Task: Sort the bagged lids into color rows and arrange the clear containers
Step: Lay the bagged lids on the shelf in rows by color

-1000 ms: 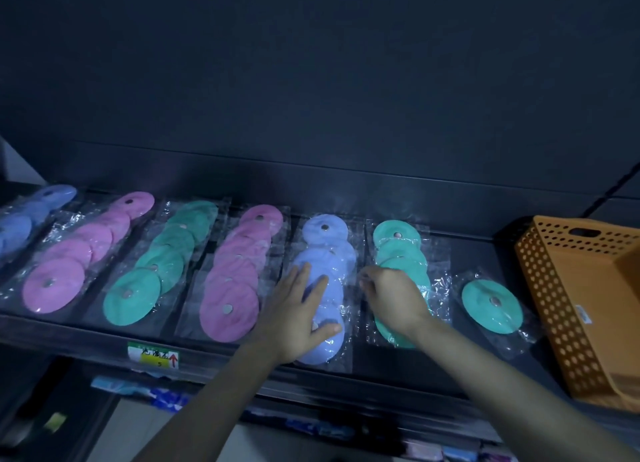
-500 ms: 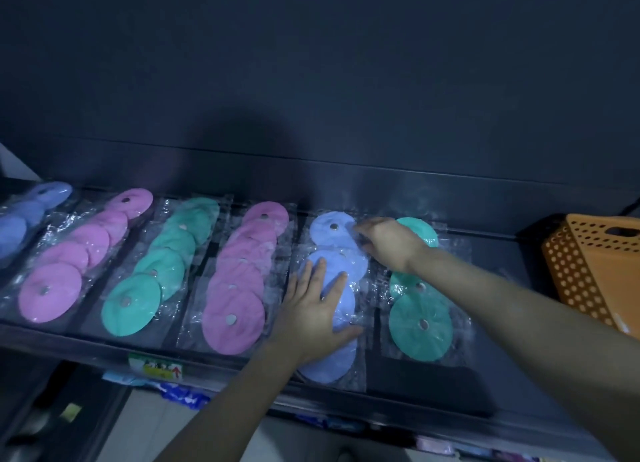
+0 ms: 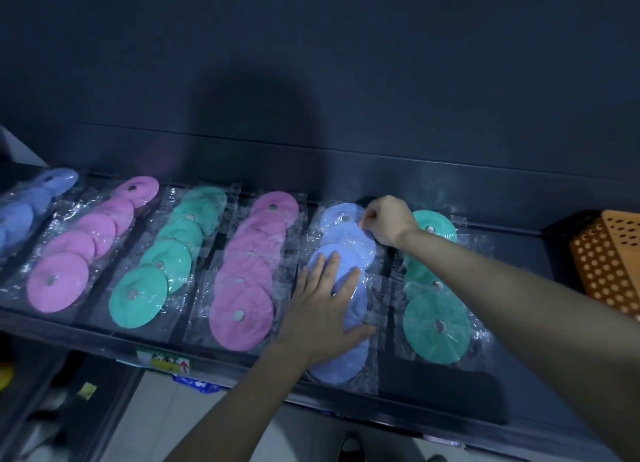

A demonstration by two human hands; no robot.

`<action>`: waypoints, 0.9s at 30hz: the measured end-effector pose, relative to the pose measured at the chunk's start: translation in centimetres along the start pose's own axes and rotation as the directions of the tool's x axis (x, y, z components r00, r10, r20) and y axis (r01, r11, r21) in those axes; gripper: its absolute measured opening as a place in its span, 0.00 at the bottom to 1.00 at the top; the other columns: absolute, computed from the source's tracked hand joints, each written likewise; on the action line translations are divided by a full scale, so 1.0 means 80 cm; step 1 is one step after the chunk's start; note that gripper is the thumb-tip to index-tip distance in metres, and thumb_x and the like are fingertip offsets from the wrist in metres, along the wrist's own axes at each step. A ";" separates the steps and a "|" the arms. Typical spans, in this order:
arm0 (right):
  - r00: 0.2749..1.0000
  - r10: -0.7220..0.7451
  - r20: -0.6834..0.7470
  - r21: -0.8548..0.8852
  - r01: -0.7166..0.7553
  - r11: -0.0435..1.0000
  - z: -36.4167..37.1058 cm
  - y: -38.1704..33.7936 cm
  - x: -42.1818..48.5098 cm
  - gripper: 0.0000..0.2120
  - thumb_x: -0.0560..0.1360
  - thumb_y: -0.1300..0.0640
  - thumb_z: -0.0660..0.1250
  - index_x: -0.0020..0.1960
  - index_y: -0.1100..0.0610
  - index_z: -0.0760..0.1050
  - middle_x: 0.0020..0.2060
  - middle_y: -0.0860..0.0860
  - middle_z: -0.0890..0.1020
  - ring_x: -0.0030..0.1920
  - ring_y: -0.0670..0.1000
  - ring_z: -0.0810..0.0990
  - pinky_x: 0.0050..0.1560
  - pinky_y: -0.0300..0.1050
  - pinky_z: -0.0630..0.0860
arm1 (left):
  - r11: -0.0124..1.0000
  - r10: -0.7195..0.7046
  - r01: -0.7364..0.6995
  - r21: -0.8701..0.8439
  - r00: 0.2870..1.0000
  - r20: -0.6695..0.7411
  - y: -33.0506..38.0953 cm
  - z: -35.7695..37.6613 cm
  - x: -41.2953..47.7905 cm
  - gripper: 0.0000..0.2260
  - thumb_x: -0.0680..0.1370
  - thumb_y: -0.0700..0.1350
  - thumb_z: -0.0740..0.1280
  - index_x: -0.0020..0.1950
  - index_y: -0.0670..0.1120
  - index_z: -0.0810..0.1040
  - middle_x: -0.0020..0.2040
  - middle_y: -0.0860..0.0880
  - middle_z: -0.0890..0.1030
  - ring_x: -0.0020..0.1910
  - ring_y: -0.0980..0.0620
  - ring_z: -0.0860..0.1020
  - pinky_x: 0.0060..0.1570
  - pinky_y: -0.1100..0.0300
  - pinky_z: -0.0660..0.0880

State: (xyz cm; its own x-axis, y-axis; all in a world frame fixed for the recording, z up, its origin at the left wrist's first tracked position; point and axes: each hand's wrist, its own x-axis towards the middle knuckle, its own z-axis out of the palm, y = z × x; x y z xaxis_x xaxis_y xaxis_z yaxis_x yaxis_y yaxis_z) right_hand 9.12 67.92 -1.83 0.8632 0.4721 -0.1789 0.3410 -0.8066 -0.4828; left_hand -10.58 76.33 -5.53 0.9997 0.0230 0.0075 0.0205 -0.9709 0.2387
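Here, flat left hand (image 3: 322,316) pins blue row (image 3: 348,245); right hand (image 3: 389,219) pinches bag (image 3: 341,216) near the shelf (image 3: 516,250) back edge: tug straight.

Dark wall (image 3: 311,63) behind a dark shelf (image 3: 450,423); pale, perhaps tiled, floor (image 3: 152,420) below.

Right hand (image 3: 389,221) now at blue lids (image 3: 346,242)

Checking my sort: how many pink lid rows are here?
2. One pink row lies second from left, beside the left green row; the other pink row lies just left of the blue row under the left hand. More may lie out of frame.
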 end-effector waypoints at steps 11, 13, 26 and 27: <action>0.978 -0.197 0.065 -0.057 0.201 0.978 0.008 -0.002 0.011 0.11 0.69 0.65 0.65 0.34 0.52 0.80 0.37 0.49 0.83 0.43 0.53 0.81 0.49 0.44 0.77 | 0.999 0.027 -0.028 0.017 0.999 0.036 -0.006 0.002 0.003 0.41 0.70 0.72 0.51 0.78 0.52 0.52 0.78 0.42 0.46 0.75 0.43 0.38 0.70 0.46 0.35; 0.969 -0.235 0.082 -0.106 0.243 0.964 0.009 -0.002 0.012 0.08 0.69 0.64 0.66 0.38 0.53 0.81 0.42 0.51 0.82 0.46 0.55 0.80 0.51 0.45 0.77 | 1.000 0.023 -0.024 0.011 0.998 0.060 -0.007 0.003 0.003 0.41 0.70 0.72 0.50 0.78 0.53 0.49 0.78 0.43 0.42 0.74 0.46 0.33 0.71 0.48 0.34; 0.888 -0.387 0.249 -0.212 0.440 0.873 0.008 0.007 0.003 0.20 0.78 0.58 0.60 0.70 0.56 0.69 0.71 0.53 0.69 0.70 0.54 0.68 0.68 0.46 0.65 | 0.988 0.124 -0.123 0.090 0.992 -0.008 0.001 0.016 -0.012 0.36 0.71 0.71 0.55 0.75 0.55 0.57 0.77 0.42 0.54 0.76 0.40 0.49 0.72 0.44 0.46; 0.892 -0.378 0.249 -0.216 0.432 0.876 0.008 0.010 0.003 0.21 0.78 0.58 0.60 0.71 0.54 0.68 0.72 0.52 0.69 0.70 0.53 0.68 0.69 0.45 0.65 | 0.987 0.134 -0.132 0.096 0.991 -0.013 0.000 0.018 -0.010 0.36 0.71 0.71 0.55 0.74 0.55 0.58 0.77 0.42 0.55 0.76 0.39 0.50 0.73 0.43 0.48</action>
State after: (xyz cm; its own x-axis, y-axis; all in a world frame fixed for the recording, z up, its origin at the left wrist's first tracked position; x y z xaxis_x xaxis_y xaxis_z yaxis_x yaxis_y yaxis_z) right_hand 9.39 67.64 -2.77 0.5480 0.8145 -0.1904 0.7519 -0.5794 -0.3145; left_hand -11.39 75.95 -6.89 0.9932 -0.1042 0.0517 -0.1106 -0.9837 0.1417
